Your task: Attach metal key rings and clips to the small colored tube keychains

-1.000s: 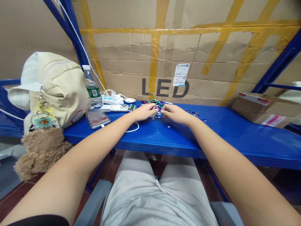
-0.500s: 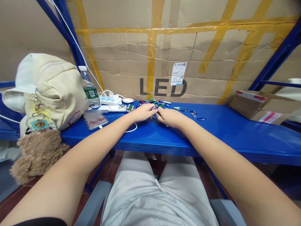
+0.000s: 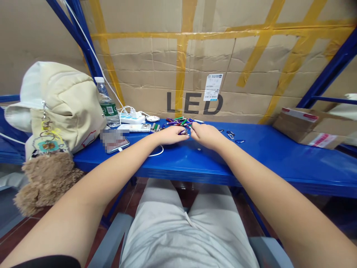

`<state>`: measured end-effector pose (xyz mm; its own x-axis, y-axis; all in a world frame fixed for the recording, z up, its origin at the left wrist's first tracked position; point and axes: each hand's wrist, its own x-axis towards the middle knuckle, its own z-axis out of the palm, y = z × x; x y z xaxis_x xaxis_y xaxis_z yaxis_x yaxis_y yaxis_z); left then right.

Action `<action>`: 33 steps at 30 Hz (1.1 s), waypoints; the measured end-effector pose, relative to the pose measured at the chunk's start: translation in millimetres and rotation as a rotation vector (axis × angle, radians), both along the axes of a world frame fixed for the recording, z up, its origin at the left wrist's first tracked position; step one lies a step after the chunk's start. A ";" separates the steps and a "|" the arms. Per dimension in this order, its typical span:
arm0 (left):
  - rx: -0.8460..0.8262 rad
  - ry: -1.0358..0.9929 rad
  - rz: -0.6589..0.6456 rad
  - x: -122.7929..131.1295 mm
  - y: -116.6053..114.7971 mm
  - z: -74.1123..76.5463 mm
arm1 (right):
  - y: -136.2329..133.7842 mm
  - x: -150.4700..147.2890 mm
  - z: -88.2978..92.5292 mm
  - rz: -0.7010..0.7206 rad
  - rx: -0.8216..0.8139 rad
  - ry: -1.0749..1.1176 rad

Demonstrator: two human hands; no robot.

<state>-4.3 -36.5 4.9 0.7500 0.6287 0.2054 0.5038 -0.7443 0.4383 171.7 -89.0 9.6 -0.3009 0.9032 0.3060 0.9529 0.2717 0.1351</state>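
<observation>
Both of my arms reach forward over a blue metal shelf (image 3: 251,160). My left hand (image 3: 170,134) is closed in a pinch on a small purple piece (image 3: 183,131). My right hand (image 3: 206,135) sits just to its right, fingers curled toward the same piece, almost touching the left fingertips. Behind the hands lies a pile of small coloured parts (image 3: 180,120) in purple, green and red. Several small carabiner clips (image 3: 231,136) lie to the right of my right hand. A tiny round piece (image 3: 198,149) rests on the shelf in front of it.
At the left stand a cream bag (image 3: 61,104) with a keychain and plush toy (image 3: 46,178), a water bottle (image 3: 106,103), a phone (image 3: 115,143), a white power strip (image 3: 132,118) and a cable. A taped cardboard wall marked LED (image 3: 195,67) backs the shelf. A small carton (image 3: 309,128) lies at the right.
My hands stayed together over the same spot, shifting only slightly. My right hand moved a little right and back, uncovering the small round piece on the shelf.
</observation>
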 end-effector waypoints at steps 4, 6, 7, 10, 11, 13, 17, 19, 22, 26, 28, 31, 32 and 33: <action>-0.029 -0.042 -0.032 1.1 -1.4 0.9 | -0.8 -3.5 -2.7 0.018 0.006 -0.042; -0.081 -0.102 -0.021 0.8 -3.0 1.8 | -0.4 -3.7 -3.4 0.018 -0.002 -0.045; -0.125 -0.133 -0.014 0.6 -3.8 2.1 | -0.3 -3.4 -3.3 0.019 -0.008 -0.044; -0.318 -0.240 0.002 0.5 -5.6 1.4 | -0.4 -2.6 -1.8 0.015 -0.008 -0.030; -0.393 -0.292 -0.001 0.7 -5.6 0.9 | -0.6 -2.6 -1.2 0.011 -0.004 -0.021; -0.535 -0.403 -0.014 1.5 -5.1 0.1 | -0.9 -2.7 -0.5 0.011 0.002 0.001; -0.721 -0.522 -0.020 0.9 -2.1 3.2 | 2.8 -0.5 -2.9 0.053 0.009 0.108; -0.789 -0.566 0.010 -2.5 0.9 6.6 | 7.7 3.5 -5.4 0.100 0.004 0.218; -0.864 -0.605 0.069 -11.2 8.9 10.1 | 16.5 12.7 -8.0 0.143 0.001 0.396; -0.878 -0.569 0.216 -18.9 23.7 7.4 | 24.5 25.8 -7.2 0.073 0.021 0.551; -0.881 -0.622 0.242 -17.5 30.8 4.8 | 26.3 30.2 -6.3 0.044 0.023 0.577; -0.857 -0.810 0.182 -11.8 39.6 2.5 | 26.5 32.8 -5.2 0.031 -0.006 0.568; -0.836 -0.866 0.159 -10.4 41.8 2.2 | 25.8 32.6 -4.8 0.033 -0.019 0.560; -0.808 -0.908 0.148 -9.6 43.6 2.1 | 24.8 32.1 -4.3 0.035 -0.033 0.553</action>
